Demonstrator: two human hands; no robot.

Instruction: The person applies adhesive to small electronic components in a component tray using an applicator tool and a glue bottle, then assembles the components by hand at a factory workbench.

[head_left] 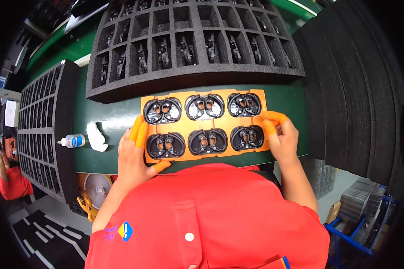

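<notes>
An orange tray point(224, 123) lies on the green tabletop in front of my chest. Two rows of three black, rounded twin-hole plastic parts point(207, 142) sit in its recesses; the upper row looks shinier. My left hand point(132, 154) grips the tray's left side, fingers along the edge and thumb by the lower left corner. At the right edge, my right hand point(281, 136) is closed with thumb and forefinger on the tray's rim, the other fingers curled. Orange finger cots cover several fingertips on both hands.
Beyond the tray stands a large dark foam box point(193, 76) with black parts in many slots. Another slotted foam tray point(60, 134) is at left, beside a small dropper bottle point(75, 141) and white tissue point(96, 136). Dark foam sheets point(350, 89) rise at right. A person's red sleeve point(14, 184) shows far left.
</notes>
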